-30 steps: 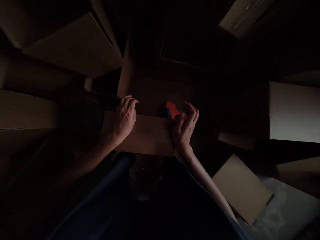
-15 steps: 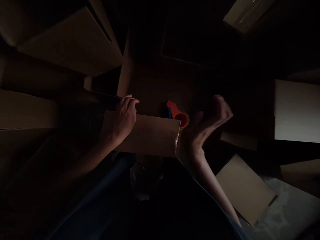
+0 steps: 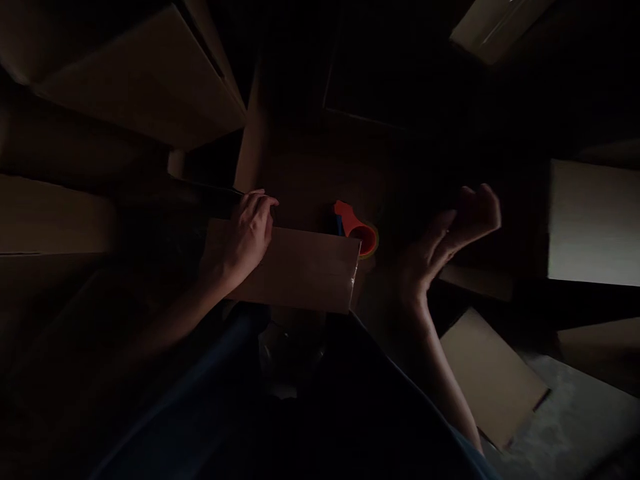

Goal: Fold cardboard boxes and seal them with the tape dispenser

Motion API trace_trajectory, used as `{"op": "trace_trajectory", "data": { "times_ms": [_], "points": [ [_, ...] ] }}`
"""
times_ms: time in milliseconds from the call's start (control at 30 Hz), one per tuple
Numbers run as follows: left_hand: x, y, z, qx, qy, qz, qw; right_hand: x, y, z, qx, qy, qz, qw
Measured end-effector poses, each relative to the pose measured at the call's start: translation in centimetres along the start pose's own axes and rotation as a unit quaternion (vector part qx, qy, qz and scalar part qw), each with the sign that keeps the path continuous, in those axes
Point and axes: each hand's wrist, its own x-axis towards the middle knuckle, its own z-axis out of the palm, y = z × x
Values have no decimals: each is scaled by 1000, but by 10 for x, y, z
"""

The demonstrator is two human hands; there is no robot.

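Observation:
A small brown cardboard box [image 3: 300, 270] lies in front of my knees, with shiny tape on its right end. My left hand [image 3: 250, 230] rests over the left part of this box, fingers bent round its far edge. Just beyond the box's far right corner is a red tape dispenser [image 3: 349, 219] with a roll in it, partly hidden by the box. My right hand [image 3: 457, 230] is raised to the right of the dispenser, apart from it. Its thumb and fingers are spread and hold nothing.
Large cardboard boxes [image 3: 145, 80] stand at the upper left, and another box [image 3: 55, 217] at the left edge. At the right are a pale box [image 3: 593, 223] and a tan box [image 3: 495, 377]. A taped box [image 3: 495, 30] sits at the upper right. The surroundings are very dark.
My right hand has moved to the right, away from the tape dispenser. My left hand, the box and the dispenser have stayed in place.

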Motion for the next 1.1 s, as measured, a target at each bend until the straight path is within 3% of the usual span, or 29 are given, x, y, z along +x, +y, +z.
{"op": "trace_trajectory", "data": {
  "times_ms": [100,200,233,333,467,633,767,867,967,1100],
  "points": [
    [0,1,0,-3,-3,-3,1000,-3,-7,5,-5,54,-17,998],
    [0,1,1,-4,-13,-1,1000,-19,-7,23,-24,-26,-51,998],
    [0,2,1,-3,-16,-2,1000,-24,-6,29,-15,-78,-43,996],
    [1,2,1,-3,-14,-9,1000,-32,-2,39,-1,-156,-16,988],
    [4,-4,-10,-90,16,-33,995,-30,1,37,-17,-193,-9,981],
    [2,-28,-38,-172,62,-90,979,-30,2,33,-27,-187,0,982],
    [-9,-38,-50,-109,98,-98,984,-31,1,34,-39,-192,-1,981],
    [-14,-31,-46,-22,109,-60,992,-30,0,33,-47,-198,-3,979],
    [-17,-17,-37,42,76,0,996,-30,-1,32,-49,-196,-7,979],
    [-20,0,-28,95,3,0,995,-30,-3,32,-56,-196,-2,979]
  ]
}}
